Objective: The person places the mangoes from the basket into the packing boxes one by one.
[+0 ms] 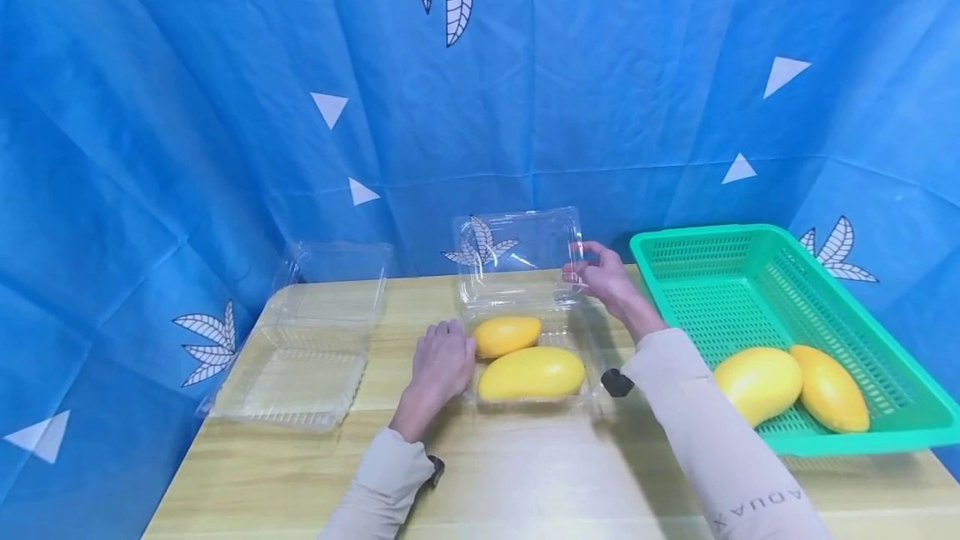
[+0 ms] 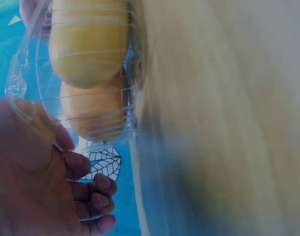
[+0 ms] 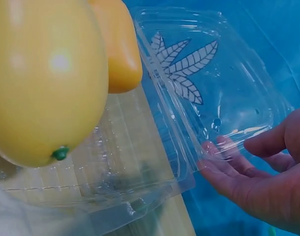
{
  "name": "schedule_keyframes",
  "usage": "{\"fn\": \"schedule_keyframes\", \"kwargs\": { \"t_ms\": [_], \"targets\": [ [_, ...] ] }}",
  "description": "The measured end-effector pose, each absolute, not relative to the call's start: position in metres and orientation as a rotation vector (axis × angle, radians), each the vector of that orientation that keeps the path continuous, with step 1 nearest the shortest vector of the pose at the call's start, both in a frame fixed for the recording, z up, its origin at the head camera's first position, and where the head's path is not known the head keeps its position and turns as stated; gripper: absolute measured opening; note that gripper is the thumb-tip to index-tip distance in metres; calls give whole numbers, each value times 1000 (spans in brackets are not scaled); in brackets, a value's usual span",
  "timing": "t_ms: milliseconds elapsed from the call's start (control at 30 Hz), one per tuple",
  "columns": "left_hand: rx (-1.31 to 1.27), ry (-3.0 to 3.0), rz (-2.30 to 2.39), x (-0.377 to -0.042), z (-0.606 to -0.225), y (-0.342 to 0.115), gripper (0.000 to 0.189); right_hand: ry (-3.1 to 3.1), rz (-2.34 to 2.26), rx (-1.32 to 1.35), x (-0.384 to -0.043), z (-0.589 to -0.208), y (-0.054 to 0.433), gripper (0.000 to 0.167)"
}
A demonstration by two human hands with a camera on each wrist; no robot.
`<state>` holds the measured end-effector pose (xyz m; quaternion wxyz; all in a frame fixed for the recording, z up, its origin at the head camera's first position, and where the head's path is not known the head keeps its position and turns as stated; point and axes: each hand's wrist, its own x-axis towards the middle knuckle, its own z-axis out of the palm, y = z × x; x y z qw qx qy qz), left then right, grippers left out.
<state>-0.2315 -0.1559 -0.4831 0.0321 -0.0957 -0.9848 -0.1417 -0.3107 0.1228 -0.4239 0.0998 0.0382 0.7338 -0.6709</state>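
Observation:
A clear plastic clamshell container [image 1: 594,357] stands with its lid [image 1: 517,257] raised at the back. Two yellow mangoes lie in its base: a larger front mango [image 1: 532,374] and a smaller rear mango [image 1: 507,336]. My left hand [image 1: 444,358] holds the base's left edge; in the left wrist view its fingers [image 2: 103,184] are curled beside the rim. With thumb and fingers on either side of the lid's right edge, my right hand [image 1: 603,277] pinches it. A green stem tip [image 3: 60,153] shows on the larger mango in the right wrist view.
At the left of the wooden table [image 1: 247,482] stands a second clear clamshell container [image 1: 300,386], lid up. A green plastic basket [image 1: 870,307] on the right holds two more mangoes [image 1: 759,382]. A blue patterned curtain [image 1: 600,90] hangs close behind the table.

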Motion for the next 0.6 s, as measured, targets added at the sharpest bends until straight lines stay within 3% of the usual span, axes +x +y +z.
{"fn": "schedule_keyframes", "kwargs": {
  "t_ms": [600],
  "targets": [
    [-283, -3034, -442, -256, -486, -162, 29, 2301, -2027, 28, -307, -416, 116, 48]
  ]
}}
